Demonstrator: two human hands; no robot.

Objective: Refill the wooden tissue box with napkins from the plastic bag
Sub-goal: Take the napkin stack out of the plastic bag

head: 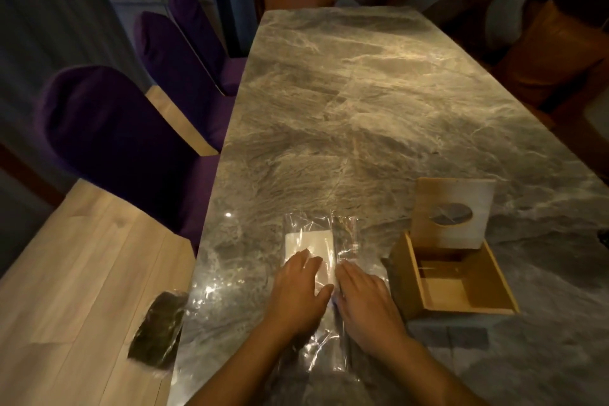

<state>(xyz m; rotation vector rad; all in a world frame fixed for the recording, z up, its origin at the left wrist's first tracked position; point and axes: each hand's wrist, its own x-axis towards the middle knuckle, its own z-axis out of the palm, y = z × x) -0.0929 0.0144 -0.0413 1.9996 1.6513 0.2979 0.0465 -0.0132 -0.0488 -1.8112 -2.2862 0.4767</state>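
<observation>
A dark green packet (157, 330) hangs over the grey marble table's (362, 102) left edge. The left hand (298, 290) and right hand (367, 298) lie flat, fingers extended, gripping nothing, on the clear plastic bag (321, 273) over white square napkins (309, 242). Just right stands the empty wooden tissue box (451, 277), lid raised.

Dim room, warm light pooling on long marbled surface (379, 102); purple chairs (108, 135) along left edge, pale wooden floor (82, 273) below, orange cushions (553, 56) beyond right edge.

Single head-worn wide-angle view, looking forward and down along the marble table (379, 102), hands close below
</observation>
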